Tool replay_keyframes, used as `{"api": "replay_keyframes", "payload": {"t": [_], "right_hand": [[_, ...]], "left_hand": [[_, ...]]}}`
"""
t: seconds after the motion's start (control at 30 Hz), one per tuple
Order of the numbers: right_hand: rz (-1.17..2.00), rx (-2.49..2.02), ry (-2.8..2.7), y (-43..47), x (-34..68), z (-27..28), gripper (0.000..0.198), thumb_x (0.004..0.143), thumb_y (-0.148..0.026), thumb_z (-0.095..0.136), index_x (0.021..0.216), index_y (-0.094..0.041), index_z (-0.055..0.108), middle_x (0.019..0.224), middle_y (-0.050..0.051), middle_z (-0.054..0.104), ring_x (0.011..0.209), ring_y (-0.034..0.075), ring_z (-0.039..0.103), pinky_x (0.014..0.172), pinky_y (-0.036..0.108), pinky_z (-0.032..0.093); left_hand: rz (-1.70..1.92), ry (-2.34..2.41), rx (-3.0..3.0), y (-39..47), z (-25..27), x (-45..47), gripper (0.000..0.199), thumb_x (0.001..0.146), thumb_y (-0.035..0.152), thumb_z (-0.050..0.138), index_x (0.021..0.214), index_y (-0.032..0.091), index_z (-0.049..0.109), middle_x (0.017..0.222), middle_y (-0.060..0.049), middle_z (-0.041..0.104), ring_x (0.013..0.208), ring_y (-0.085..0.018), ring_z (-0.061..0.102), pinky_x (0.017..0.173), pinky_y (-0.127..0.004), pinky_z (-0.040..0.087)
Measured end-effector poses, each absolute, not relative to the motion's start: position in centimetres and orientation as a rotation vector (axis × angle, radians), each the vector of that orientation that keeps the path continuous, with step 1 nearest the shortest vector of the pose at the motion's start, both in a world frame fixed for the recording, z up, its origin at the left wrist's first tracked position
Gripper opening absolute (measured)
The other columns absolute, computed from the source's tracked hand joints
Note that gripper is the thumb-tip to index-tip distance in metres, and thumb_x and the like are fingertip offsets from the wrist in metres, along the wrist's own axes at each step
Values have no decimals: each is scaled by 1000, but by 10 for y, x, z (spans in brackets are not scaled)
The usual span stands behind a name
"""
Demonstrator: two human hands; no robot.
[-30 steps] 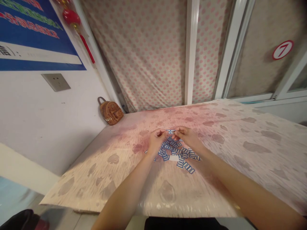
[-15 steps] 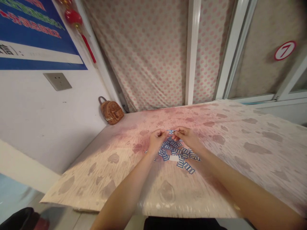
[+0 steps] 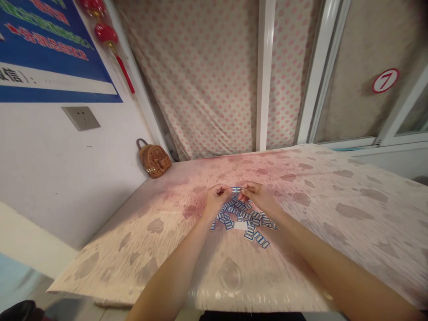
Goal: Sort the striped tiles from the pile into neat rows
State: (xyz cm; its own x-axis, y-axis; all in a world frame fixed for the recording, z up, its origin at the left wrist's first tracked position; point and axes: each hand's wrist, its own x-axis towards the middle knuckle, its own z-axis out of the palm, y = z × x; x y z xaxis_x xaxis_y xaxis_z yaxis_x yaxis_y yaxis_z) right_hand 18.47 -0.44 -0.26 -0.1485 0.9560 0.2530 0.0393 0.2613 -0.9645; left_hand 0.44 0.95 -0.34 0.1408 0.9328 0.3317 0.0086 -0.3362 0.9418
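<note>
Between my two hands is a small blue-and-white card (image 3: 236, 190), its print too small to read. The fingers of my left hand (image 3: 218, 196) pinch its left end. My right hand (image 3: 256, 194) grips the right end with thumb and fingertips. Just below lies a loose, overlapping pile of similar blue-edged cards (image 3: 244, 214), partly hidden behind my hands. One plain white card (image 3: 240, 225) rests face up near the pile's front.
A patterned cloth (image 3: 167, 249) covers the table. At its back left corner a small brown backpack-shaped bag (image 3: 155, 161) leans by the wall. A dotted curtain (image 3: 207, 89) hangs behind the table, and a red lantern ornament (image 3: 106, 33) hangs at the left.
My view has shifted slightly, so the whole scene sits a little lower and further left. Both hands keep hold of the same card, almost unmoved over the pile.
</note>
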Motion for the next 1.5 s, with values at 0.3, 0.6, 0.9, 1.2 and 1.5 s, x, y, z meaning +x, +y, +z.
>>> {"api": "replay_keyframes", "payload": {"t": [0.3, 0.6, 0.9, 1.2, 1.5], "right_hand": [[1055, -1029, -1446, -1, 186, -6, 31, 72, -50, 66, 71, -20, 60, 67, 4, 70, 57, 15, 62, 58, 27, 50], [916, -1033, -1376, 6, 195, -5, 27, 75, -48, 65, 73, -21, 61, 71, 4, 70, 62, 16, 63, 63, 29, 53], [929, -1051, -1405, 1, 194, 1, 29, 73, -49, 66, 72, -20, 60, 71, 4, 70, 61, 16, 63, 63, 30, 52], [912, -1031, -1407, 5, 194, -3, 32, 74, -52, 67, 73, -21, 61, 68, 4, 69, 62, 17, 64, 64, 31, 53], [941, -1027, -1412, 2, 193, 1, 31, 72, -50, 68, 72, -20, 60, 67, 4, 69, 61, 17, 62, 64, 30, 52]], "left_hand": [[1339, 1061, 1644, 23, -7, -13, 20, 77, 34, 64, 76, 14, 69, 70, -2, 67, 64, -13, 57, 62, -23, 42], [953, 1877, 1864, 53, -18, -78, 15, 77, 29, 67, 82, 16, 72, 81, -6, 73, 76, -17, 65, 65, -24, 42], [756, 1839, 2030, 53, -23, -48, 26, 69, 37, 77, 85, 17, 70, 83, -4, 69, 80, -17, 61, 67, -23, 42], [1057, 1545, 1811, 63, -30, -57, 13, 73, 25, 65, 65, 15, 63, 59, 2, 58, 60, -12, 52, 55, -20, 33], [1142, 1467, 1669, 57, -14, -73, 23, 73, 35, 62, 63, 14, 62, 56, 4, 54, 56, -11, 51, 54, -20, 33]]}}
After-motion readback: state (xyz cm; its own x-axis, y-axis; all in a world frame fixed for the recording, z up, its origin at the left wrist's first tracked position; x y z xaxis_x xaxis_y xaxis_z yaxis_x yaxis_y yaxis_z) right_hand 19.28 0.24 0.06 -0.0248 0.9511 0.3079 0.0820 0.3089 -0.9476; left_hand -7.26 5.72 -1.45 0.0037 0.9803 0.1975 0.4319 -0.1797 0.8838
